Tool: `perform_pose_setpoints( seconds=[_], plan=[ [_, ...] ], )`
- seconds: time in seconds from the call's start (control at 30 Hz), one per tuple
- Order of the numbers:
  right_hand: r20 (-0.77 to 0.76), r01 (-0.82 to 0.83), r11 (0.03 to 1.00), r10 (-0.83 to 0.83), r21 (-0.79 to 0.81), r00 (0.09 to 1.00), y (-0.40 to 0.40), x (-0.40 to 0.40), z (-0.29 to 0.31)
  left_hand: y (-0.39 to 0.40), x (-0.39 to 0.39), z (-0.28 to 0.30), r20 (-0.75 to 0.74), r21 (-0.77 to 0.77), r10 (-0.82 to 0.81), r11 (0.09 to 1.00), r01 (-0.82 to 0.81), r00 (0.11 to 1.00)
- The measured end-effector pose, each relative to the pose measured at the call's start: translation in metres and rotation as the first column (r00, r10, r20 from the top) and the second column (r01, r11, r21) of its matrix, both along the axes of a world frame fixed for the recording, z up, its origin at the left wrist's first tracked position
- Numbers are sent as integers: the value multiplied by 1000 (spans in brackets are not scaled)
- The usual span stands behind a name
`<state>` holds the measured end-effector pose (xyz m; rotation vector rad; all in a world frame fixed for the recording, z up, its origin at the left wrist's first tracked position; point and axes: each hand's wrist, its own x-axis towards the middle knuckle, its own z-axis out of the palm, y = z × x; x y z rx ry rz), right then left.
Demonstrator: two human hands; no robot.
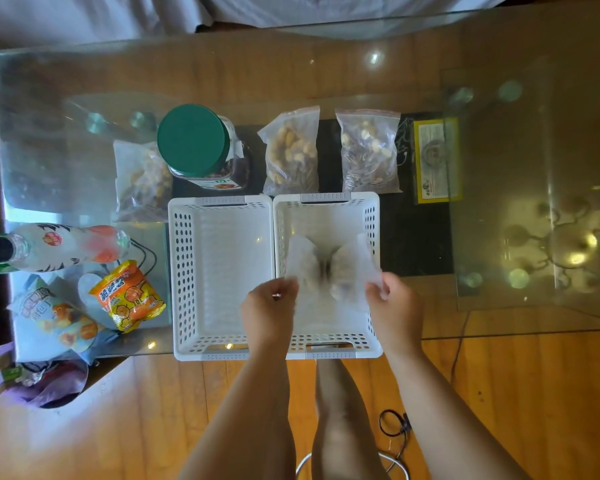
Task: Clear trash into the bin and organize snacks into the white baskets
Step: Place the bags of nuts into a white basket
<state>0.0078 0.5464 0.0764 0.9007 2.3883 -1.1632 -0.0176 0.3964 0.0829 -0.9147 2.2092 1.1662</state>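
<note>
Two white perforated baskets stand side by side at the glass table's near edge: the left basket (pixel 187 271) holds nothing, and over the right basket (pixel 371 216) a clear zip bag of snacks (pixel 329 268) is held up, blurred. My left hand (pixel 269 311) pinches the bag's left corner and my right hand (pixel 395 306) pinches its right corner. Behind the baskets lie two more zip bags of nuts (pixel 293 152) (pixel 368 154), a third nut bag (pixel 142 181) and a green-lidded jar (pixel 198 143).
At the left lie an orange snack packet (pixel 129 296), a pale blue snack packet (pixel 56 317), a plastic bottle on its side (pixel 70 247) and a purple bag (pixel 35 379). A yellow-edged box (pixel 435 161) sits under the glass. A cable (pixel 395 424) lies on the wooden floor.
</note>
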Motion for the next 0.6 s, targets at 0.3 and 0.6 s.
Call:
perform_pose_setpoints(
  seconds=[0.3, 0.6],
  plan=[
    [-76, -189, 975, 181, -119, 981, 4, 24, 31, 4, -58, 26, -202, -34, -519, 851, 524, 830],
    [-131, -439, 899, 434, -4, 891, -11, -13, 24, 11, -130, 22, -79, -73, -898, 438, 896, 432]
  ],
)
